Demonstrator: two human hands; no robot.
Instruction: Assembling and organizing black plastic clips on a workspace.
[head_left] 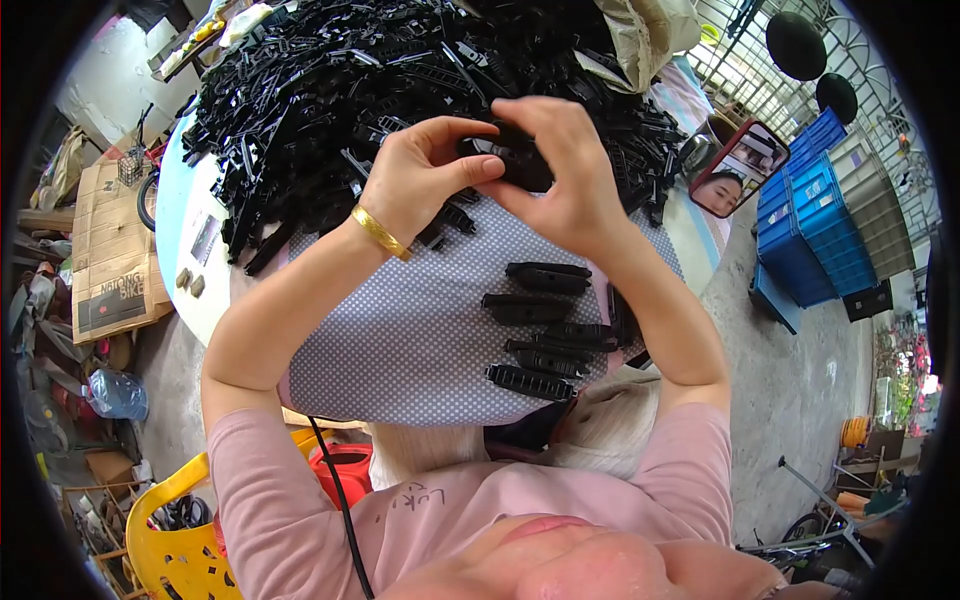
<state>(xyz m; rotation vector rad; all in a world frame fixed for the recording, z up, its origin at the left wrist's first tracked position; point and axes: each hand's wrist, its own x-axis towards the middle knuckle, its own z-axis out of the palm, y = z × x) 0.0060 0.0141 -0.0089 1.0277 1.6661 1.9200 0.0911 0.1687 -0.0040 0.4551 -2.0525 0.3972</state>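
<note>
Across our counter [380, 340], black parts [330, 130] lie heaped; our left hand [425, 168] and right hand [570, 180] clamp their fingers [480, 169] on another piece [530, 168].

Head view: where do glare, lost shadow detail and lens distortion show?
Head view: glints speckle the black pile; same view: the held black piece is largely too dark for detail; same view: blue crates look skewed near the round black rim.

At right, the grey floor [755, 400] stretches beside blue crates [795, 240] and a pale metal grille [745, 62].
</note>
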